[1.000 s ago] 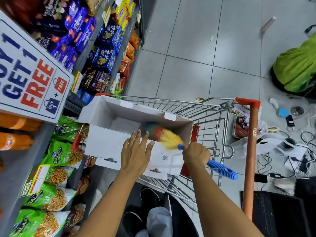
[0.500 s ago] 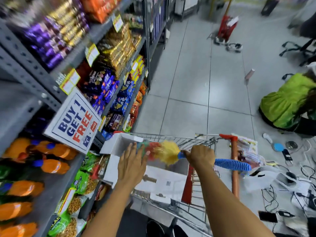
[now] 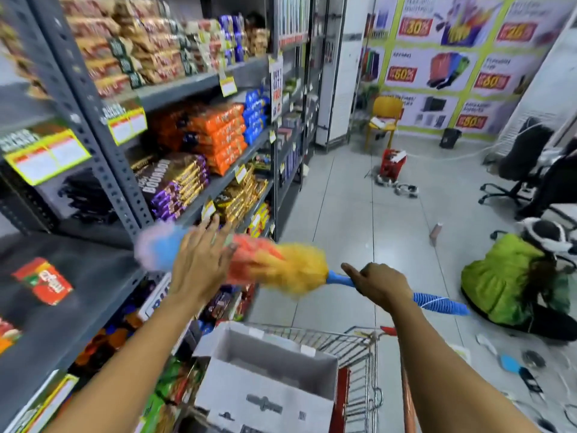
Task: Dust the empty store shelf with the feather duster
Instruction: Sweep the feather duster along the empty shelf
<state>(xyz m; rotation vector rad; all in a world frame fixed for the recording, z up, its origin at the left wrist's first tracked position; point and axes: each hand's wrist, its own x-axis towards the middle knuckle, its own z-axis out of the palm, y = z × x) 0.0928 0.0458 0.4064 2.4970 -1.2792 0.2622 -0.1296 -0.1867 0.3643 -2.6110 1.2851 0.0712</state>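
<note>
My right hand (image 3: 379,284) grips the blue ribbed handle of the feather duster (image 3: 290,270), whose yellow, orange, blue and pink head points left toward the shelving. My left hand (image 3: 199,260) is raised with fingers spread, in front of the duster's head and overlapping it. Whether it touches the feathers is unclear through the blur. A mostly bare grey shelf (image 3: 78,307) lies at the left, level with the duster's tip. One red packet (image 3: 43,281) lies on it.
Stocked grey racks of biscuit packs (image 3: 218,135) run along the left. A shopping cart (image 3: 359,364) holding an open white carton (image 3: 268,379) stands below my arms. A person in green (image 3: 505,282) sits on the tiled floor at right among cables. Office chairs (image 3: 530,176) stand behind.
The view has swung up from the cart to the shelves. Both hands have lifted away from the white carton, carrying the duster up and left to shelf height.
</note>
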